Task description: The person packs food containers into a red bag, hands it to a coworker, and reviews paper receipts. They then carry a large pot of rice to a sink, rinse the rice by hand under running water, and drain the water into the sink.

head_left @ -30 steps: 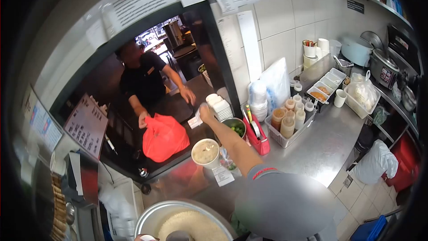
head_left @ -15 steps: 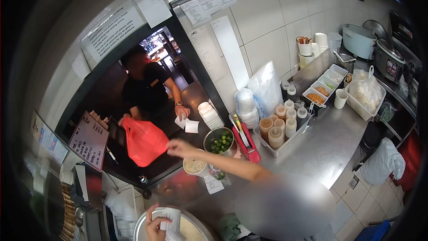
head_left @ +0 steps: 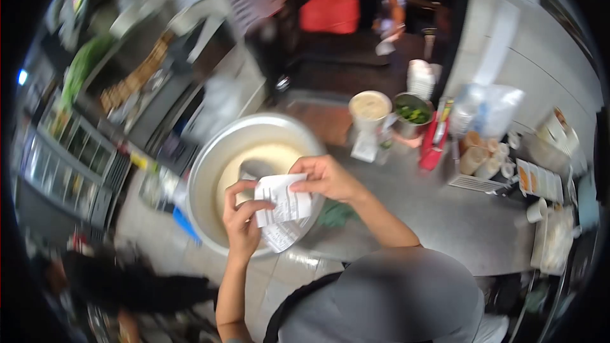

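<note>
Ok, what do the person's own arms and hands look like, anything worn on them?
Both the left hand and right hand are bare, no gloves, and the forearms are uncovered. A grey top covers the shoulders, with a dark strap at its edge. No watch shows.

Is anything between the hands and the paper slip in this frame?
Nothing visible stands between them. The left hand and the right hand both pinch the paper slip directly, holding it above the big metal pot of rice.
</note>
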Demonstrator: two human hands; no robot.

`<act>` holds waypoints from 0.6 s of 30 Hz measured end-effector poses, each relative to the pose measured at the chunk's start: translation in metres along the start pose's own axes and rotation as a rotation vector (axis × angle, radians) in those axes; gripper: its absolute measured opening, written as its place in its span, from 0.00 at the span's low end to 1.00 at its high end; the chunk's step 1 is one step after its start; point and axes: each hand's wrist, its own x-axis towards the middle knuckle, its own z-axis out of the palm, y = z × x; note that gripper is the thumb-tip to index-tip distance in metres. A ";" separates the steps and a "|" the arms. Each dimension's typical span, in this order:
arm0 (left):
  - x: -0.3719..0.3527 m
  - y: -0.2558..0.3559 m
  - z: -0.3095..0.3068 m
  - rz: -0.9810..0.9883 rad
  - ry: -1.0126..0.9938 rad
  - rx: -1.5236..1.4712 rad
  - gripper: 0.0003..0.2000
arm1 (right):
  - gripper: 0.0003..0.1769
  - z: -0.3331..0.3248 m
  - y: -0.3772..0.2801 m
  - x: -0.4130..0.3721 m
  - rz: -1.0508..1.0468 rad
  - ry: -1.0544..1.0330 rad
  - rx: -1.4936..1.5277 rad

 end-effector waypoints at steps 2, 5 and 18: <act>-0.045 0.005 -0.027 -0.147 0.075 0.065 0.16 | 0.08 0.041 0.012 0.005 0.070 -0.046 -0.030; -0.121 0.004 -0.072 -0.354 0.228 0.124 0.17 | 0.07 0.105 0.047 0.020 0.191 -0.190 -0.013; -0.315 0.025 -0.274 -0.847 0.901 -0.162 0.10 | 0.07 0.414 0.160 0.074 0.095 -0.789 0.013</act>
